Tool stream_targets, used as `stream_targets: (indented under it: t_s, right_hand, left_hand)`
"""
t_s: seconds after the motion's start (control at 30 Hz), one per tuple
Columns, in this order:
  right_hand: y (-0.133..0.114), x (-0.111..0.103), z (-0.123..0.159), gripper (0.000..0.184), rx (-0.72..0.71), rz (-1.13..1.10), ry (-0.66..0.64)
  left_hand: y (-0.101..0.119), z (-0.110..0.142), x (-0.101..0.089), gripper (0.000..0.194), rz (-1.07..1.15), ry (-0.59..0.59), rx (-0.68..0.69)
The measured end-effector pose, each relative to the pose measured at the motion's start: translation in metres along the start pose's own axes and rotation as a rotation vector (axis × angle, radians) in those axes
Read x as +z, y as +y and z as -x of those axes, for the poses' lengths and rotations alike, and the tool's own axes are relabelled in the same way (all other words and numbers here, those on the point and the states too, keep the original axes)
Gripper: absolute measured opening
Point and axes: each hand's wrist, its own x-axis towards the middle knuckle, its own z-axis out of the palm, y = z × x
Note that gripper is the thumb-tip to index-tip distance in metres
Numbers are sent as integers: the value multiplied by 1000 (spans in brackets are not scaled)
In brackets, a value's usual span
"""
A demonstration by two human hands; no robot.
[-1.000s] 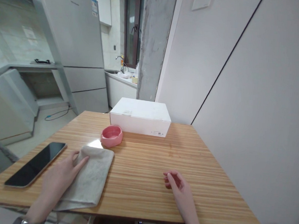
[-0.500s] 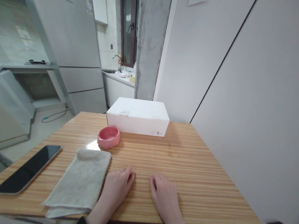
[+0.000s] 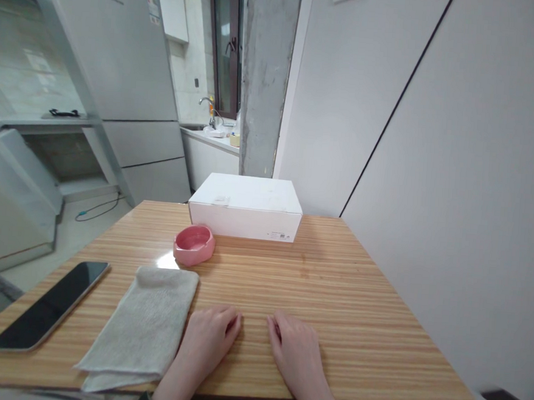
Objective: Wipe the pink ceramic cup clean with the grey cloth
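My left hand (image 3: 210,335) rests on the wooden table (image 3: 346,303), loosely closed with its fingers curled under and nothing showing in it. Its wrist lies against the right edge of a folded grey cloth (image 3: 142,322). Across a small gap, my right hand (image 3: 294,342) rests on the wood in the same loose fist, also with nothing showing in it. Beyond the cloth stands a pink bowl (image 3: 193,245), upright, apart from both hands. No object is visible inside the bowl.
A white box (image 3: 245,221) stands at the table's far edge behind the bowl. At the left lies a black phone (image 3: 51,307), screen up. A white wall (image 3: 456,176) runs along the right side. A fridge (image 3: 107,55) and a sink counter are farther back.
My left hand has curled its fingers in a little more and drawn back slightly. My right hand has barely moved. The view has shifted slightly; the objects on the table stay put.
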Motion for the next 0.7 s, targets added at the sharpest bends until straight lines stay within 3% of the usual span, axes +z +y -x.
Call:
stream_targets:
  t_s: [0.23, 0.7]
  right_hand:
    - [0, 0, 1, 25, -8, -20, -10]
    - [1, 1, -2, 26, -9, 28, -19]
  left_hand:
    - [4, 5, 0, 39, -28, -36, 13]
    - [2, 9, 1, 34, 24, 2, 26]
